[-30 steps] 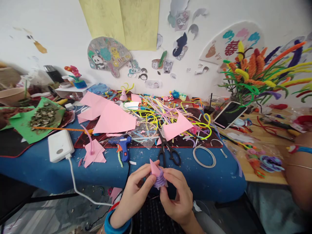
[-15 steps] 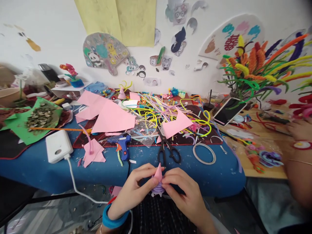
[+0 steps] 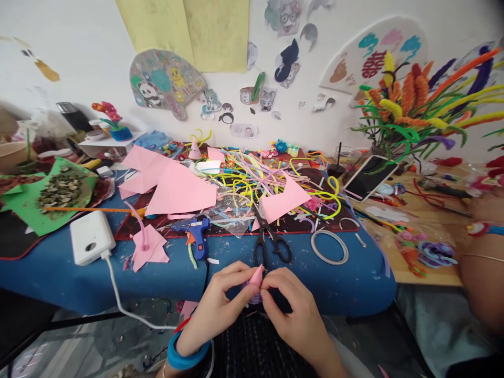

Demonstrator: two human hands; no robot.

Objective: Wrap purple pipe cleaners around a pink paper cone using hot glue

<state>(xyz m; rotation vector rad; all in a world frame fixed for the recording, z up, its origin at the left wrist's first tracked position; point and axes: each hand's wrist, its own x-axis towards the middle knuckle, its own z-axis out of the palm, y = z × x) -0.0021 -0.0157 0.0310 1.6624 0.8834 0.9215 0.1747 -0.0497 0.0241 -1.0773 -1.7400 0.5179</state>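
Below the bench edge, both hands meet. Left hand and right hand fingers pinch the pink cone near the scissors.

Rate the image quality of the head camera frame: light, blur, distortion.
Head view: even, soft light, no harsh glare; wide-angle bending curves the blue table edge; the scissors and glue gun are sharp; the left hand and right hand pinching the pink cone are slightly soft; the far left edge is smeared.
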